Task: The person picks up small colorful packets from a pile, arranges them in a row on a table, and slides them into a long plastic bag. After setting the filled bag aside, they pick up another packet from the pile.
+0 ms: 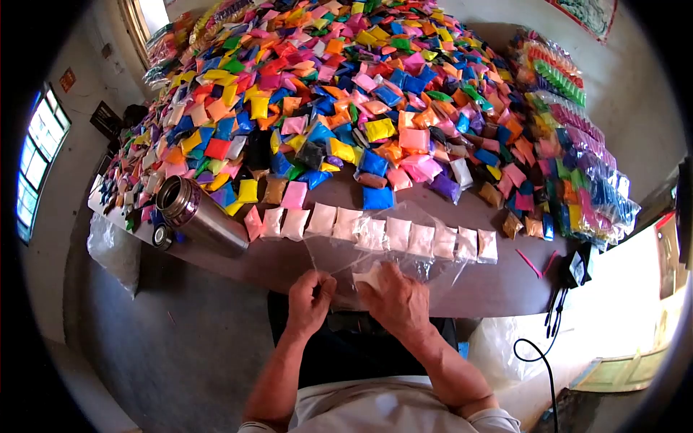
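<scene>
My left hand (310,302) is closed in a pinch on the edge of a clear plastic bag (333,258) at the table's near edge. Beside it, my right hand (398,299) has its fingers closed on a small pale pink packet (368,276) at the bag. Just beyond both hands runs a row of pale pink packets (398,234), partly overlapped by the clear film. A darker pink packet (253,223) leans at the left end of that row.
A large heap of colourful packets (317,108) covers the back of the table (245,273). Left of the row lies a steel flask (209,220), its lid (163,236) beside it. Filled clear bags (577,159) stack at right, near pink strips (530,264) and a black device with cables (577,268).
</scene>
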